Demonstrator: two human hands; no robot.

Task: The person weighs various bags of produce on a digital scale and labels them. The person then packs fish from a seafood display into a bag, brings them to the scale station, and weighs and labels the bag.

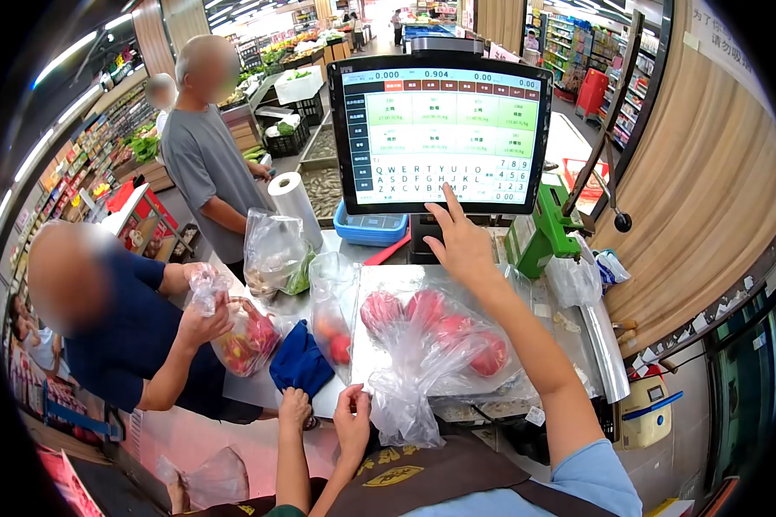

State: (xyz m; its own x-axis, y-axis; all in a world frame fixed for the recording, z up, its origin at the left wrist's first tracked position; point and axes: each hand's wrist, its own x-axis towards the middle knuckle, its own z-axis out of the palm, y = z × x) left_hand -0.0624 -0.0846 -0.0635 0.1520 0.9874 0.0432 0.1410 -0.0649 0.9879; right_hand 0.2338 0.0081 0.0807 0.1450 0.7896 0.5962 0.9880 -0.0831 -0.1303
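My right hand (461, 237) reaches up to the touchscreen (444, 133), fingers spread, with the index fingertip at the on-screen keyboard. Below that arm, a clear plastic bag (409, 392) of red round fruit (489, 353) lies on the metal weighing plate (366, 280), its loose neck toward me. My left hand (351, 422) is low by the plate's front left corner, fingers curled; what they hold, if anything, is hidden. Just left, a co-worker's hand (295, 409) is closed at a dark blue bag (302, 358). A narrow clear bag (332, 323) with red round produce stands beside the plate.
A person in navy (129, 319) holds a bag of red-yellow produce (248, 340) across the counter. Another person in grey (203, 164) stands behind. A plastic roll (295, 202), blue baskets (371, 226) and a bag with greens (276, 254) line the back. A green device (543, 228) stands right.
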